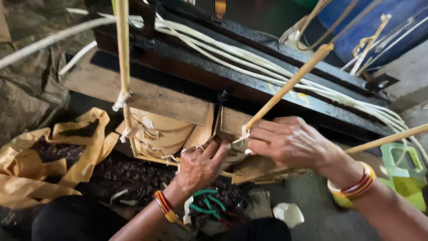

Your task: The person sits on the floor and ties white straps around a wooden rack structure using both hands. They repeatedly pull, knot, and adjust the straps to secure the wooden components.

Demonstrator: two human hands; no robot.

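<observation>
Head view: nearest the camera, the left hand (200, 165), with a ring on one finger and red and gold bangles at the wrist, has its fingers curled and pinched together, their tips pointing up towards a pale strip tie (243, 134) knotted at the lower end of a slanting cane stick (290, 85). Just to its right, the right hand (292, 143), also bangled at the wrist, is half closed, its fingertips pinching that same tie where the stick ends. The two hands nearly touch around the knot. The stick rises from the hands up and to the right. To the left of the left hand stands an upright cane stick (123, 53) with its own pale tie. Beyond both hands lies a black metal frame (249, 89) with a bundle of pale strips (249, 60) running along it.
</observation>
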